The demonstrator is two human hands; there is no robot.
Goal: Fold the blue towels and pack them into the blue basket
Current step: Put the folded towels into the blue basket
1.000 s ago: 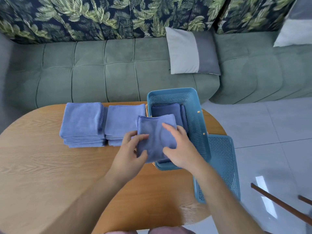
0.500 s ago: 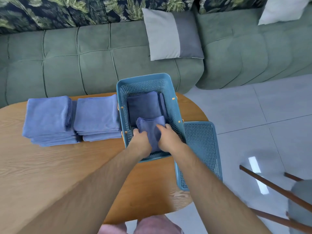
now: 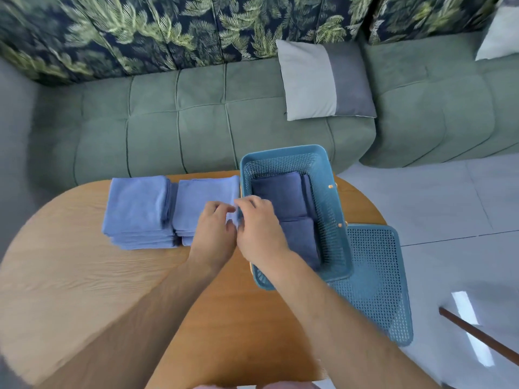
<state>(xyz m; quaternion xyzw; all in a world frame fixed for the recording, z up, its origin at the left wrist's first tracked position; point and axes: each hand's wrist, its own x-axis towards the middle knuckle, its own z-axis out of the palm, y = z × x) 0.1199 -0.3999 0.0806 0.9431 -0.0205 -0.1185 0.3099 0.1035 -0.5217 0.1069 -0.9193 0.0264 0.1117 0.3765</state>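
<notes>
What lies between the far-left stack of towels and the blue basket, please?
In the head view, a second stack of folded blue towels lies there, reaching the blue basket; the left hand and right hand pinch its right edge.

A green tufted fabric sofa (image 3: 196, 130) filled the upper frame, with dark leaf-print back cushions (image 3: 140, 32) and a two-tone grey pillow (image 3: 325, 80). An oval wooden surface (image 3: 70, 290) lay lower left, and grey floor tiles (image 3: 449, 197) lay at right.
</notes>
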